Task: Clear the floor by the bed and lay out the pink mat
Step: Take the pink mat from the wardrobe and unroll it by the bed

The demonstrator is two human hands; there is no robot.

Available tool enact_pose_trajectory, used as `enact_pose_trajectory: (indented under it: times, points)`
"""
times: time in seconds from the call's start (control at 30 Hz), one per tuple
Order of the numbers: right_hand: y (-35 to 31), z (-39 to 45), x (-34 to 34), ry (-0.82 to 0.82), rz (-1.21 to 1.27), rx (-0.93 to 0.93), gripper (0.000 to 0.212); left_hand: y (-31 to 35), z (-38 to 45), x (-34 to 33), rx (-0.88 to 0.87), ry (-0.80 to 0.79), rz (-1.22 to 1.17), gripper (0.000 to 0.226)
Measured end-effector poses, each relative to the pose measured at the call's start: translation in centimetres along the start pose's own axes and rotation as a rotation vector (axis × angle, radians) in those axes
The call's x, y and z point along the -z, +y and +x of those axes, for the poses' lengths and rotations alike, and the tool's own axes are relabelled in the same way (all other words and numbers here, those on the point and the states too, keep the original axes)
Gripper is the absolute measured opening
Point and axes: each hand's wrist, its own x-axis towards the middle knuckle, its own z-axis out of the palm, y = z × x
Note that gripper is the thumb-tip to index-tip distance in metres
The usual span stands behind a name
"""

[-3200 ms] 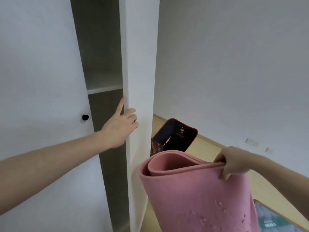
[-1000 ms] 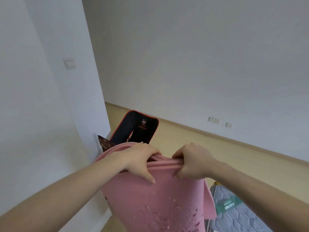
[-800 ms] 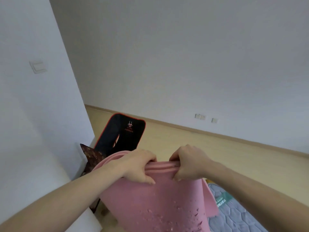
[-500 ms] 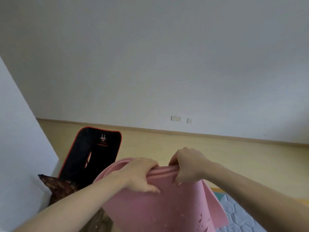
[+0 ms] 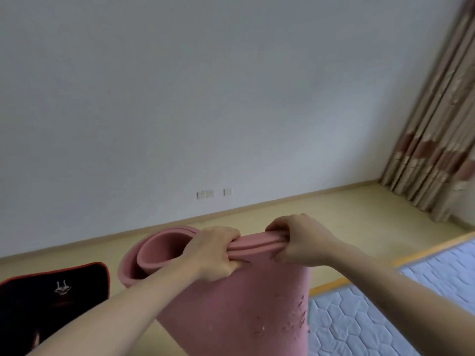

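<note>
1. Forearms reach forward from the bottom edge, both bare, and end at the top rim of the pink mat [image 5: 231,304], which stands upright as a loose roll.
2. Left hand [image 5: 213,253] is clenched over the mat's rim, fingers curled across the layered edge and thumb pressed on the near face.
3. Right hand [image 5: 298,242] grasps the same rim just beside the left, fingers wrapped over the top; the layers are squeezed flat between the two hands.
4. Scuffed, pitted marks show on the mat's face below the right hand.
5. Mattress [image 5: 372,317], quilted white with a yellow border, lies below and right of the right hand.
6. Black chair back [image 5: 51,291] with red piping stands left of the left hand; it carries a small white logo with blurred, unreadable lettering under it.
7. Wooden floor [image 5: 334,214] stretches beyond the hands to the wall sockets [image 5: 205,194] and the patterned curtain [image 5: 437,137] at far right.
</note>
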Motion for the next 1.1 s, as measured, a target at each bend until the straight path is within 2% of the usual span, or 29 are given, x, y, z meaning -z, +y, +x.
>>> enact_pose_trajectory:
  times: [0.1,0.2,0.27,0.33,0.4,0.63,0.87,1.03,1.1]
  points:
    - [3.7,4.1,0.3,0.118,0.183,-0.059,0.061,-2.1,7.0,-0.1,-0.03,0.006,0.041,0.05]
    - [7.2,7.9,0.3,0.214,0.349,-0.089,0.075,-3.9,12.8,-0.1,-0.036,-0.013,0.068,0.055]
    - [9.3,10.5,0.5,0.239,0.447,-0.098,0.081,-5.1,16.1,0.3,-0.035,-0.011,0.08,0.055]
    - [11.0,13.1,0.6,0.236,0.51,-0.084,0.075,-6.5,18.8,0.8,-0.028,0.008,0.083,0.054]
    - [12.1,15.6,0.8,0.215,0.524,-0.087,0.069,-8.2,21.3,1.1,-0.019,0.026,0.089,0.056]
    - [13.9,26.2,0.9,0.278,0.541,-0.098,0.073,-14.9,31.1,0.9,-0.058,0.028,0.072,0.058]
    - [14.4,34.6,-0.6,0.391,0.547,-0.141,0.066,-22.1,40.8,0.4,-0.203,-0.008,0.011,0.053]
    - [15.5,38.0,-0.8,0.489,0.526,-0.233,0.062,-23.4,48.0,0.1,-0.345,-0.038,0.004,0.051]
    - [16.9,38.5,-1.3,0.514,0.547,-0.306,0.07,-23.2,50.8,-0.9,-0.41,-0.073,0.002,0.05]
